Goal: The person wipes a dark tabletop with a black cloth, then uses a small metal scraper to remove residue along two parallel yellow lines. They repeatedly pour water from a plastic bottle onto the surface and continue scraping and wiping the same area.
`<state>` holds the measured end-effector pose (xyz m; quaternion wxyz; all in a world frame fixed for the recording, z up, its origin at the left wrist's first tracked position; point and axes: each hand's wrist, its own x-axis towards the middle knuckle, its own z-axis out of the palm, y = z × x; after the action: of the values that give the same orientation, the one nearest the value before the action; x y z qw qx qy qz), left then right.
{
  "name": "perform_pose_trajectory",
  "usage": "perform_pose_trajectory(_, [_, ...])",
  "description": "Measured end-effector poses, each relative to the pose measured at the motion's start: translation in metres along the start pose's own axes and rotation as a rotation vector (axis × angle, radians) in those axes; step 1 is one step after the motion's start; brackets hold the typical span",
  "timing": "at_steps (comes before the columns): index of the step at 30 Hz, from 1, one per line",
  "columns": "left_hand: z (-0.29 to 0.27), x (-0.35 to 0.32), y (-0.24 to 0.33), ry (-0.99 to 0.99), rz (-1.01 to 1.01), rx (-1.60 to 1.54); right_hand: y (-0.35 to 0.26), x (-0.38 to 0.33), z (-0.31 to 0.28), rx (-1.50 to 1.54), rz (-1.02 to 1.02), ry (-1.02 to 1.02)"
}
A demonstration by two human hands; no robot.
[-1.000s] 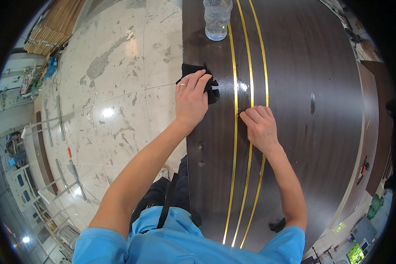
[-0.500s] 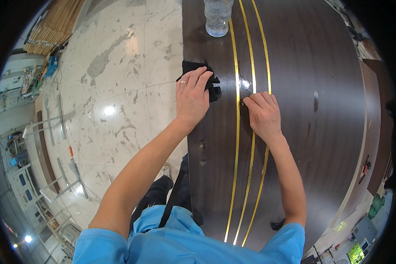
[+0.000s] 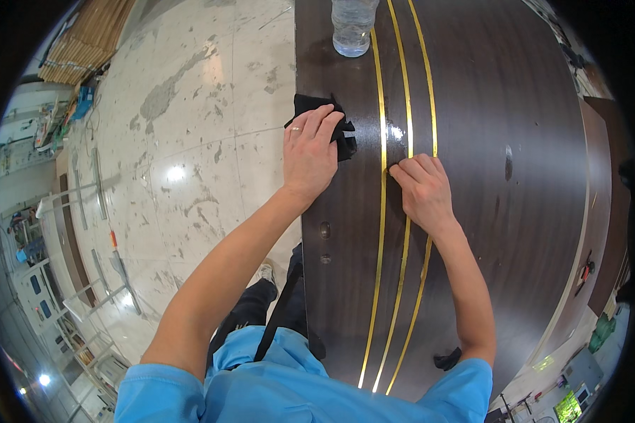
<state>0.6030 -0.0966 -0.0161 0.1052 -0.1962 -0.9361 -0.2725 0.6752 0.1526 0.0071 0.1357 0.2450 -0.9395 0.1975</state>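
Dark brown, wood-grained flat panel (image 3: 515, 233) lies under both hands, crossed lengthwise by three thin gold-coloured strips (image 3: 382, 225), roughly parallel.

Left hand (image 3: 309, 150): on a folded black cloth (image 3: 306, 103) at the panel's left edge. Fingers bent over the cloth, a ring on one of them; thumb hidden. Cannot tell whether this grip clenches the cloth or merely bears on it.

Right hand (image 3: 425, 189): fingers curled, grip pinched on a small dark item (image 3: 393, 169), mostly hidden; kind not discernible. Item sits just right of the leftmost strip. The hand covers part of the middle and right strips.

Glossy patch (image 3: 396, 132) on the panel ahead of the right hand, catching a bright reflection.

Clear plastic bottle (image 3: 351, 35) stands at the far end, between the panel's left edge and the leftmost strip; top cut off by the frame. Two small oval marks (image 3: 324, 230) near the left edge, closer to the body. Dark elongated smudge (image 3: 508, 162) well right of the strips. Crumpled black scrap (image 3: 446, 359) beside the right elbow.

Left of the panel: pale tiled floor (image 3: 183, 155), blotched grey. Stack of tan boards (image 3: 85, 42), upper left.
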Motion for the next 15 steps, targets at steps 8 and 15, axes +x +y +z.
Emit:
perform_pose_trajectory(8, [0.005, -0.001, -0.004, 0.029, 0.017, 0.0, -0.006, -0.009, -0.007, 0.061, 0.022, 0.004])
perform_pose_trajectory(15, [-0.02, -0.024, 0.014, -0.161, -0.205, -0.409, -0.058, -0.02, -0.029, 0.515, 0.652, 0.206])
